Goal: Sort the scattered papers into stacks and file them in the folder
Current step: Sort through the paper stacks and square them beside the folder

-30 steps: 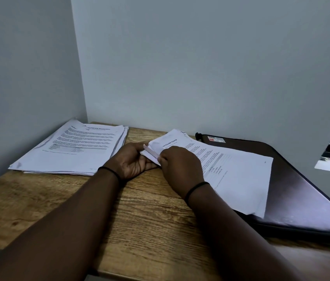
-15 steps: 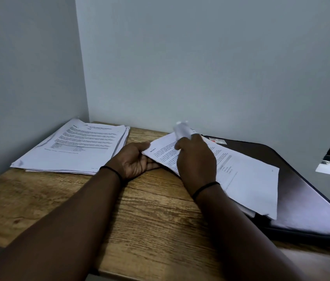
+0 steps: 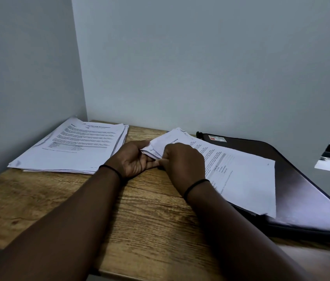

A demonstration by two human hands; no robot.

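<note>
You're working at the near corner of the loose papers (image 3: 239,175), and both hands are meeting right there: your left hand (image 3: 133,159) is lying palm-up on the wooden table (image 3: 75,201) with its fingers curled under that corner and the thumb over it, clamping the edges, while your right hand (image 3: 182,165) is sitting knuckles-up just beside it, fingers tucked down and pinching the same corner. Your right hand is covering the pinch point itself, so how many sheets you're holding can't be made out, and the fingertips are hidden under the knuckles. Away from your grip to the right, the papers are spreading out over the dark folder (image 3: 302,195), hiding much of its near-left part; the folder's lower right end is running out of view. The print on the sheet is too small and blurred to read. To the left of your grip, well apart from it, the sorted stack (image 3: 68,147) is resting in the corner against the grey wall (image 3: 200,63), its lower sheets fanned out slightly; its text is also unreadable. A thin black band is showing on each wrist, and both your forearms are being cut off at the bottom edge.
</note>
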